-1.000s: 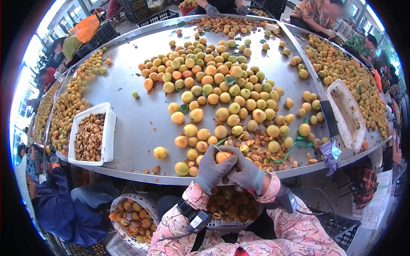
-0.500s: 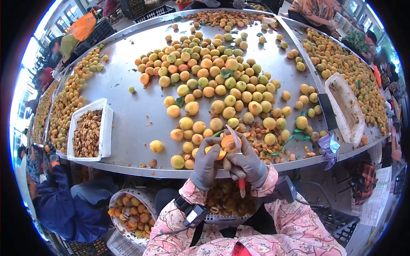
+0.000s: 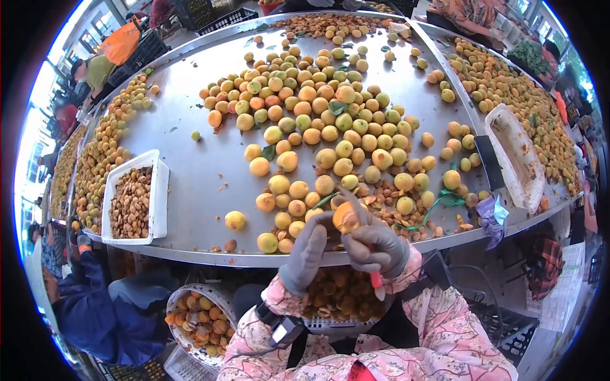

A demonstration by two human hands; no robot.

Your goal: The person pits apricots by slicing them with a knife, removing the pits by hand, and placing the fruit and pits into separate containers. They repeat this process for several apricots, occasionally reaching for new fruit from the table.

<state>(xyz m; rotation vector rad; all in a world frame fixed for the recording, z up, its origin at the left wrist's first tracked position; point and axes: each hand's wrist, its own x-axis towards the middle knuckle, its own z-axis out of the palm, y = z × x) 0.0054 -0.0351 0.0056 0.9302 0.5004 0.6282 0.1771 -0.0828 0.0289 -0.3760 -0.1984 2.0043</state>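
An apricot half [image 3: 346, 218], cut face turned up toward the camera, is being held over the tabletop [image 3: 190, 171] edge between the closed fingers of the gloved left hand [image 3: 308, 251] and right hand [image 3: 376, 244]. A red-handled knife [image 3: 376, 279] is being gripped by the right hand, handle pointing down and toward the person. Whole apricots [image 3: 318, 114] are lying beyond.

the knife's blade [image 3: 353, 204] was mostly hidden behind the apricot half [image 3: 346, 218]; the right hand [image 3: 376, 244] covered its handle, and the basket [image 3: 340, 295] beneath was perhaps half hidden by both arms.
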